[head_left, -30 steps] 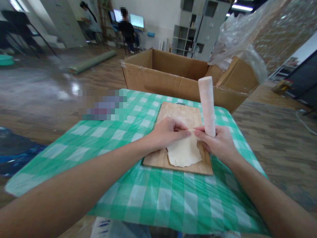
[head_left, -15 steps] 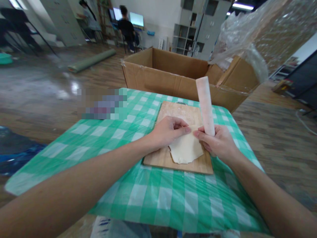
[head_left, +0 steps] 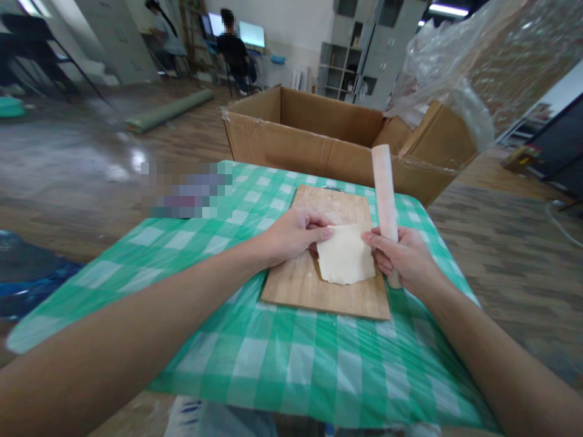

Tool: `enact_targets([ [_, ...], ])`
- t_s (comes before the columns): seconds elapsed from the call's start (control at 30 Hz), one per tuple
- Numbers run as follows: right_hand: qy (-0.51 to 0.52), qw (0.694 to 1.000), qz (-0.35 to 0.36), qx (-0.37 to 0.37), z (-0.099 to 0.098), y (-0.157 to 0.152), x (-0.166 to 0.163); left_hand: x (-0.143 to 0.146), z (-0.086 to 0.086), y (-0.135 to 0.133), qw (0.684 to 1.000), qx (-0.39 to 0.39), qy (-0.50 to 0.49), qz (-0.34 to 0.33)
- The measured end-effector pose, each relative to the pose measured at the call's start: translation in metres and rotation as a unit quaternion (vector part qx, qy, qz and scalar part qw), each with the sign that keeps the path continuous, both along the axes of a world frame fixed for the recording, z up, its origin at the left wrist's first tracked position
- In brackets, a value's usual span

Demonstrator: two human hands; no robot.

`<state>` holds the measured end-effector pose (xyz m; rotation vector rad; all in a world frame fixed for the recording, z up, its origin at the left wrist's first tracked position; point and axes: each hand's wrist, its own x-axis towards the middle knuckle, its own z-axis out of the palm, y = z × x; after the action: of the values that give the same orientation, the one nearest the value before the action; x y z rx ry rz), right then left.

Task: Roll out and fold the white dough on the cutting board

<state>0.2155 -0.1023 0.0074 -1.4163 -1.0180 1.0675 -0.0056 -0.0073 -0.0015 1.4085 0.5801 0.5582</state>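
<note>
A thin, pale sheet of dough [head_left: 346,255] with uneven edges is held over a wooden cutting board [head_left: 298,291]. My left hand [head_left: 298,233] pinches its upper left corner between thumb and fingers. At the upper right corner, my right hand [head_left: 403,255] pinches the dough with thumb and forefinger. That same hand also grips a pale rolling pin [head_left: 384,182], which stands nearly upright beside the board's right edge. Whether the lower edge of the dough touches the board, I cannot tell. Light flour marks show on the board's upper part.
A green and white checked cloth [head_left: 218,249] covers the table. Beyond its far edge stands a large open cardboard box [head_left: 300,136], with clear plastic wrap [head_left: 437,67] at the right. A blurred-out item [head_left: 189,194] lies at the far left corner. Two people sit at the back.
My hands have drawn apart, and the dough now spreads flatter between them, its lower edge higher. The rolling pin has shifted right and its lower end now shows beneath my right hand.
</note>
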Motion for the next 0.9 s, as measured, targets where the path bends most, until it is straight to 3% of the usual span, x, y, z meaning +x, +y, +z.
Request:
enact_targets([
  [0.17, -0.034, 0.998, 0.046, -0.018, 0.004, -0.003, 0.000, -0.003, -0.004, 0.002, 0.992, 0.112, 0.045, 0.034],
  [0.37, -0.026, 1.000, 0.012, 0.008, 0.002, -0.003, -0.002, -0.004, -0.003, 0.003, 0.990, 0.122, 0.049, 0.045],
  [0.57, -0.021, 0.999, 0.022, 0.015, -0.003, -0.001, 0.000, 0.001, 0.001, 0.000, 0.986, 0.131, 0.059, 0.086],
  [0.8, -0.035, 0.999, 0.027, -0.005, -0.004, -0.001, 0.003, 0.001, -0.004, 0.007, 0.996, -0.056, -0.025, 0.069],
  [0.9, -0.038, 0.999, 0.029, -0.005, -0.003, -0.002, 0.003, -0.001, -0.004, 0.010, 0.993, -0.084, -0.046, 0.063],
])
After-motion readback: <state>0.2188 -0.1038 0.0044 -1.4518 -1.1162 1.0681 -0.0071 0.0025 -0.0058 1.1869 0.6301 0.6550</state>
